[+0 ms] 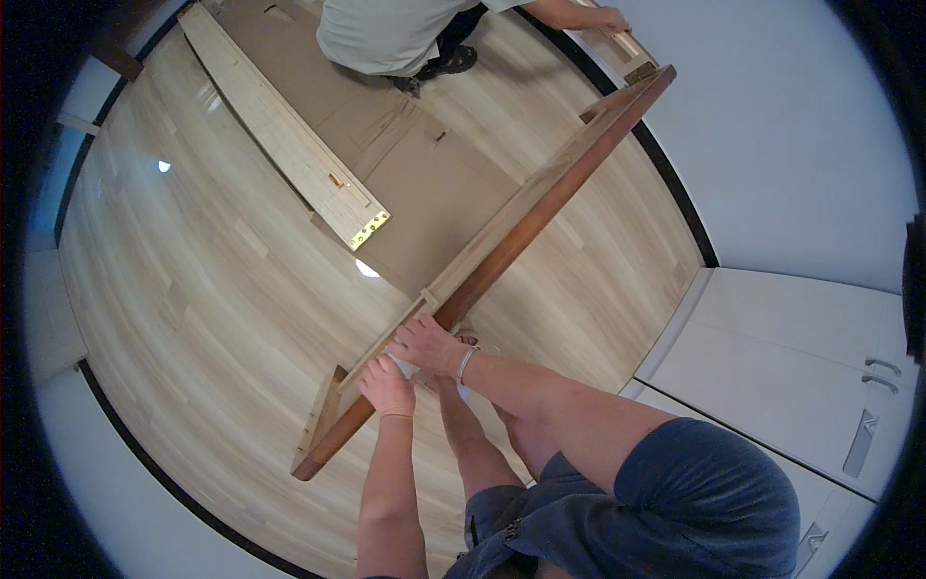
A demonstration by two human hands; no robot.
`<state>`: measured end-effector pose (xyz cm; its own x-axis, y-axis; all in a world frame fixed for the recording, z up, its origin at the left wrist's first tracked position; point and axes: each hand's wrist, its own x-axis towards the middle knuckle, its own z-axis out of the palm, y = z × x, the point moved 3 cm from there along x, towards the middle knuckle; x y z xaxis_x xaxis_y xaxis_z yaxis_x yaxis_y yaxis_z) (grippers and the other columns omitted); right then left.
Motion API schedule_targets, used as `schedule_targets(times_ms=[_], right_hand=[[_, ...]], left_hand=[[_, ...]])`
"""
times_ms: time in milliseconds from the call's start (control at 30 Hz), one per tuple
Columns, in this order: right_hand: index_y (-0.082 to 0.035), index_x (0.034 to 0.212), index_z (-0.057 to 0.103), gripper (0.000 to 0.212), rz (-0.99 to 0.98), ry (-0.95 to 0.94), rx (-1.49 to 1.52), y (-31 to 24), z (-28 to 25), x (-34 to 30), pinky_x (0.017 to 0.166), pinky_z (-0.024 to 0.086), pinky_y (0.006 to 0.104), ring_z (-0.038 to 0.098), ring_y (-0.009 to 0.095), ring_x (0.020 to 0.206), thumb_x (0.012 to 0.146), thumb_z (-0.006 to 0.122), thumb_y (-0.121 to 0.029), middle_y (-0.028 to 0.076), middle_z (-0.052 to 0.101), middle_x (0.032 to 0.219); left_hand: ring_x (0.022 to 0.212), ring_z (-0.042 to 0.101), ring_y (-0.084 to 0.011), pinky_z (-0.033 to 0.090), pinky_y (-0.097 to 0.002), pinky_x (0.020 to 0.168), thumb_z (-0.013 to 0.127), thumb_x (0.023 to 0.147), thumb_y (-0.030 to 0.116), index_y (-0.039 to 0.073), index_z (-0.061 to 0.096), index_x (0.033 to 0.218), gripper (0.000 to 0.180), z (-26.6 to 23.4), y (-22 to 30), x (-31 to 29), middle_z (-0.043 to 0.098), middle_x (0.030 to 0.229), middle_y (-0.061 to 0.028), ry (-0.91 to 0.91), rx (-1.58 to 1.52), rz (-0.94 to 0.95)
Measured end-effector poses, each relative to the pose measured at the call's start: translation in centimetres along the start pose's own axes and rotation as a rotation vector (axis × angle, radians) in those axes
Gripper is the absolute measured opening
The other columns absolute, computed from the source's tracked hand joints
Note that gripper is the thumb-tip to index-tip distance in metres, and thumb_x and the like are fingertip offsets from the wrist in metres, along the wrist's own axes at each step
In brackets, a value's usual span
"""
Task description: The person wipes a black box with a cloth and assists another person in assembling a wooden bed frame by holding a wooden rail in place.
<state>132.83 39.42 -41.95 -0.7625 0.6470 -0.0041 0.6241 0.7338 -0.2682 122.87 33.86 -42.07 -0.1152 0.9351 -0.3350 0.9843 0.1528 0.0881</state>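
Observation:
A long wooden panel (540, 217), like the end of a bed frame, runs diagonally from near left to far right, its reddish-brown side toward me. My left hand (388, 388) is closed over its upper edge near the close end. Just beyond it, my right hand (427, 344), with a bracelet at the wrist, also grips that edge. A small white patch shows between the hands; I cannot tell what it is. Short wooden pieces stick out from the panel's far side near both ends.
A crouching person (386, 39) in a pale shirt has a hand (606, 19) on a wooden piece at the panel's far end. A pale bed rail (280, 125) with a brass-coloured end plate (369, 232) lies beside flattened cardboard (434, 212). White cabinets (772, 357) stand at right.

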Motion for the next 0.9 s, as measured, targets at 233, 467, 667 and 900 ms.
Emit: schedule_targets(times_ms=[233, 467, 667, 900], right_hand=[[-0.017, 0.091, 0.046, 0.022, -0.005, -0.027, -0.008, 0.0, -0.2, 0.2, 0.070, 0.034, 0.0328, 0.047, 0.018, 0.082, 0.069, 0.050, -0.019, 0.002, 0.046, 0.081], [-0.017, 0.092, 0.045, 0.023, 0.008, -0.054, -0.053, -0.2, 0.0, 0.1, 0.073, 0.034, 0.0339, 0.047, 0.019, 0.081, 0.070, 0.049, -0.020, 0.003, 0.046, 0.083], [-0.017, 0.089, 0.047, 0.019, 0.013, -0.035, -0.030, -0.2, -0.2, -0.1, 0.073, 0.034, 0.0334, 0.048, 0.019, 0.080, 0.071, 0.049, -0.019, 0.003, 0.048, 0.080], [-0.017, 0.091, 0.048, 0.019, 0.003, -0.080, -0.037, 0.0, -0.9, 0.1, 0.074, 0.033, 0.0318, 0.049, 0.020, 0.081, 0.072, 0.048, -0.017, 0.003, 0.049, 0.081]], left_hand=[[0.087, 0.048, -0.0240, 0.038, -0.0399, 0.067, 0.076, 0.050, 0.031, 0.008, 0.040, 0.094, 0.061, 0.7, -0.3, 0.1, 0.045, 0.090, -0.0074, -0.026, 0.001, -0.041], [0.087, 0.048, -0.0236, 0.038, -0.0391, 0.067, 0.076, 0.050, 0.032, 0.008, 0.040, 0.094, 0.061, 0.4, -0.1, 0.2, 0.045, 0.090, -0.0069, -0.001, -0.005, -0.006], [0.087, 0.049, -0.0239, 0.038, -0.0393, 0.071, 0.076, 0.049, 0.033, 0.008, 0.040, 0.093, 0.062, 0.6, 0.0, -0.1, 0.047, 0.089, -0.0077, -0.011, -0.005, -0.025], [0.084, 0.048, -0.0238, 0.036, -0.0380, 0.064, 0.074, 0.050, 0.036, 0.008, 0.040, 0.093, 0.062, 1.0, -0.1, 0.1, 0.046, 0.087, -0.0071, 0.056, 0.026, -0.005]])
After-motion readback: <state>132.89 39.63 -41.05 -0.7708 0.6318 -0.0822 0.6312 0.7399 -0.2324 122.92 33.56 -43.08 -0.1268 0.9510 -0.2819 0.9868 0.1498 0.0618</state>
